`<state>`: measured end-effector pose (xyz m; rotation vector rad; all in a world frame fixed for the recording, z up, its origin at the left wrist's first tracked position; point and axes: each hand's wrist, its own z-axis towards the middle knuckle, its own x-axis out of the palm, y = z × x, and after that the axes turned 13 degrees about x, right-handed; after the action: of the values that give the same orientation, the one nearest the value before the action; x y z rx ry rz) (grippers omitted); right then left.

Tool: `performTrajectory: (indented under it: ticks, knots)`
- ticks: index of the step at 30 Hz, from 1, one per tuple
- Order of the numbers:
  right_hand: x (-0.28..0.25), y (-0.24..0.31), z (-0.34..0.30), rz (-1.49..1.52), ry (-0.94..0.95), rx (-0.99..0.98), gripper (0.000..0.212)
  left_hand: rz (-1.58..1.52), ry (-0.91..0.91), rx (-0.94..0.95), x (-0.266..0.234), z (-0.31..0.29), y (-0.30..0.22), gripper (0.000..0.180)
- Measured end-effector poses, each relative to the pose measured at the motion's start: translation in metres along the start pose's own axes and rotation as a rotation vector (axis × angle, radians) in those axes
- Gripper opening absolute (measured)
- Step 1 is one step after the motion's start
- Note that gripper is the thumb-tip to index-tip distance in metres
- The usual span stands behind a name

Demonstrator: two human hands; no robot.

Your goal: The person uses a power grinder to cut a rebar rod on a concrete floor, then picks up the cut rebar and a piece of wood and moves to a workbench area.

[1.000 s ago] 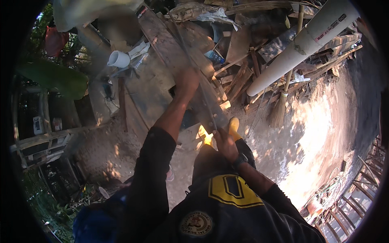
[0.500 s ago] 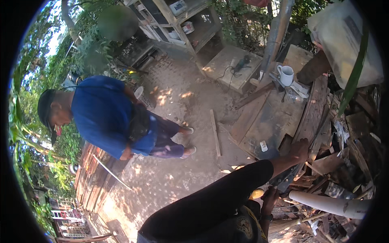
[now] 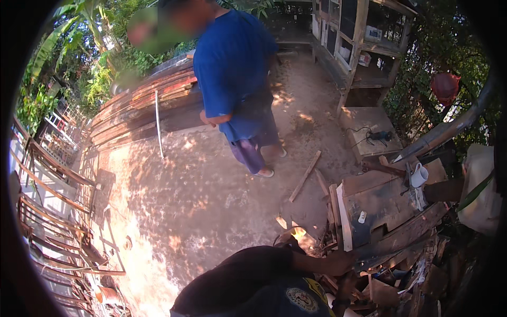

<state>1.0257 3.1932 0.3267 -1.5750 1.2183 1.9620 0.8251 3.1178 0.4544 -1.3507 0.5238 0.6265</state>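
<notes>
My left hand (image 3: 340, 262) is closed at the near edge of a low wooden worktop (image 3: 388, 203). Whatever its fingers hold, if anything, is hidden. Just below it, my right hand (image 3: 345, 288) sits in shadow above a heap of wood scraps (image 3: 385, 293), its fingers too dark to make out. A long wooden plank (image 3: 406, 230) runs along the worktop's side, close to both hands. A small whitish item (image 3: 362, 217) lies on the boards, and a white mug (image 3: 419, 175) stands farther back.
A person in a blue shirt (image 3: 232, 68) stands across the dirt yard. Behind are stacked boards (image 3: 148, 100) and a wooden shelf unit (image 3: 364, 58). A corded power tool (image 3: 379, 136) rests on a low box. A loose wooden strip (image 3: 305, 176) lies on the ground.
My view has swung to the left. My left hand has left the plank and drawn back beside my right hand. The other person's arms have shifted.
</notes>
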Motion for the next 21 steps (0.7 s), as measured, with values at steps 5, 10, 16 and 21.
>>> performTrajectory:
  ticks: [5,10,16,21]
  knots:
    - [-0.012,0.014,0.016,0.477,0.292,0.196,0.035,0.084,-0.038,-0.069,0.019,-0.01,0.01,0.037]
    - [0.077,-0.062,0.036,-0.185,-0.252,-0.201,0.036,0.282,-0.036,0.0,0.064,0.008,0.041,0.028]
    - [0.071,-0.039,0.041,0.21,-0.083,-0.075,0.036,0.299,-0.022,-0.003,0.057,0.002,0.048,0.027]
    - [0.008,0.025,0.029,0.2,-0.219,-0.065,0.027,0.263,0.123,0.027,0.057,0.003,0.053,0.031]
